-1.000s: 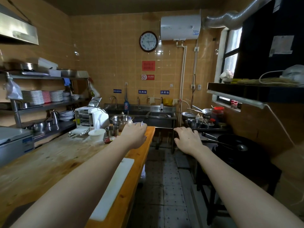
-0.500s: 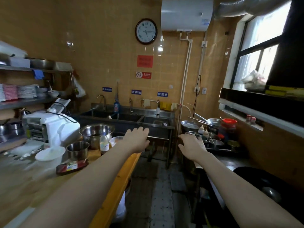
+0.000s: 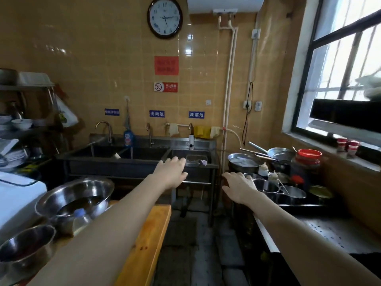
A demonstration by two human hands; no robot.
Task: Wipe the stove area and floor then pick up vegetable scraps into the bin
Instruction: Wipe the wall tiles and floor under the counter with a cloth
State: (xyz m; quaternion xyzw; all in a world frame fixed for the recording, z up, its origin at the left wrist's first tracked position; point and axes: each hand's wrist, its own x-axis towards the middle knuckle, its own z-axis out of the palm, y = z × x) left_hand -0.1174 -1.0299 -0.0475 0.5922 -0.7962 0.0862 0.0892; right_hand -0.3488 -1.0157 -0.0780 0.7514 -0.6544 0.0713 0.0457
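Steel dominated the kitchen: a dull, scuffed triple sink [image 3: 132, 159] ran along the back wall at 10 to 12 o'clock, and a speckled stove-side counter [image 3: 329, 234] lay at 4 o'clock, its flat sheet dotted with dark spots that looked unwiped. Judging by this, the task had barely begun. Neither hand held a cloth, the grey tiled floor [image 3: 185, 244] at 6 o'clock looked grimy and stained between the wooden table [image 3: 148, 244] and the counter, and no bin or vegetable scraps could be made out. The left hand [image 3: 172, 172], near the centre, reached forward palm down with its fingers loosely spread and empty, towards the sink's right basin. The right hand [image 3: 239, 187], at 3 o'clock, was likewise flat and spread, holding nothing, its fingertips by the rim of a round steel pot [image 3: 266, 185]; whether they touched it could not be told. A soft yellow cloth [image 3: 201, 132] hung limp from a rail above the sink at 1 o'clock, a likely tool for the wiping to come. At 8 o'clock a wide, shiny steel bowl [image 3: 76, 197] sat tilted on the table, which had a smooth orange edge
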